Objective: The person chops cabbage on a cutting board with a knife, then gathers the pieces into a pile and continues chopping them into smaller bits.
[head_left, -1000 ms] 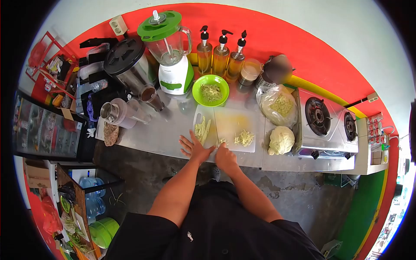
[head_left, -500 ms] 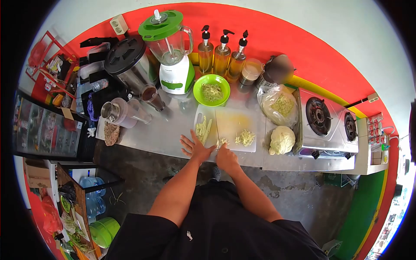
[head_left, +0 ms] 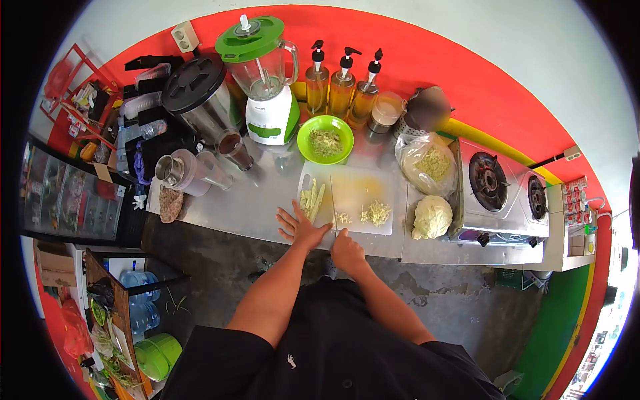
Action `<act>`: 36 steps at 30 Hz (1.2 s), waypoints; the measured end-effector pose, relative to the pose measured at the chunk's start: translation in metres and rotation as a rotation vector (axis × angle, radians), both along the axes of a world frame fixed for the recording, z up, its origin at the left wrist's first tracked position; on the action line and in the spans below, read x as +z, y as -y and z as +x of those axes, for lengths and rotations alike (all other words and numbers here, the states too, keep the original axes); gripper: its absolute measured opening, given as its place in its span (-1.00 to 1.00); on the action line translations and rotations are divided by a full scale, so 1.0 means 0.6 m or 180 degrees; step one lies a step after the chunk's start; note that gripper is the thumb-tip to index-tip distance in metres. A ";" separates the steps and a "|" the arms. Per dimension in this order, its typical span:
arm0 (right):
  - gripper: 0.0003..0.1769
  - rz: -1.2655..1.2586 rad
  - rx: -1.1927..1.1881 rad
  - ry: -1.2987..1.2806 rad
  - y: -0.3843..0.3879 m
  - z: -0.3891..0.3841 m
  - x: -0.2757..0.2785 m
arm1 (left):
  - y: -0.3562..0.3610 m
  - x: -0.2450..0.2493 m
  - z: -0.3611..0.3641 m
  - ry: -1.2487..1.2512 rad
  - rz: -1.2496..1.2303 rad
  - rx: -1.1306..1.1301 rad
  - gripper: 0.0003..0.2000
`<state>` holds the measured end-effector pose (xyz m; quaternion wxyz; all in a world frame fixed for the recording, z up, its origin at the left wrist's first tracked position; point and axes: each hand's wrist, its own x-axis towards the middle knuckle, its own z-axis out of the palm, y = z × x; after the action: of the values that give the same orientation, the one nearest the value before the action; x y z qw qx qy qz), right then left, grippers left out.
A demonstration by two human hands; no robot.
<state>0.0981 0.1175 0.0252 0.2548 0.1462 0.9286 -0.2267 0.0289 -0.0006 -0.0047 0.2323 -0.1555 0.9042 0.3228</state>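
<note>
My right hand (head_left: 348,252) is closed round the handle of a knife (head_left: 334,203), its thin blade pointing away from me across the white cutting board (head_left: 363,181). Fingers spread, my left hand (head_left: 303,230) lies at the board's lower left, fingertips beside the pale green cabbage strips (head_left: 311,200). A few small chopped cabbage bits (head_left: 343,219) lie just right of the blade. Farther right on the board is a larger pile of chopped cabbage (head_left: 376,213). Behind the board stands a green bowl (head_left: 326,159) with shredded greens inside.
Right of the board sit a cabbage head (head_left: 433,217) and a plastic bag of shredded cabbage (head_left: 433,163), beside a two-burner gas stove (head_left: 490,207). A blender (head_left: 270,120), several pump bottles (head_left: 342,90) and a steel container (head_left: 193,100) line the back of the metal counter (head_left: 267,193).
My right hand and the knife handle have lowered slightly toward me, and the blade shows more clearly left of the small bits. My left hand has barely moved.
</note>
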 end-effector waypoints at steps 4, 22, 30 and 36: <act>-0.49 0.0021 -0.0067 -0.0014 0.004 -0.014 -0.001 | -0.001 0.001 -0.002 0.0055 -0.0062 -0.0032 0.45; -0.48 -0.0076 0.0071 -0.0131 -0.011 -0.022 0.009 | -0.006 0.012 -0.001 0.0090 -0.0143 -0.0032 0.40; -0.51 -0.0111 -0.0049 -0.0113 -0.008 -0.021 -0.010 | -0.012 0.015 0.001 0.0090 -0.0230 0.0028 0.38; -0.42 -0.0024 0.0213 -0.0067 -0.009 -0.002 -0.006 | -0.007 0.009 0.001 0.0032 -0.0193 -0.0007 0.38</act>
<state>0.0967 0.1227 0.0218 0.2529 0.1118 0.9348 -0.2231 0.0295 0.0036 0.0006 0.2323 -0.1631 0.9126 0.2943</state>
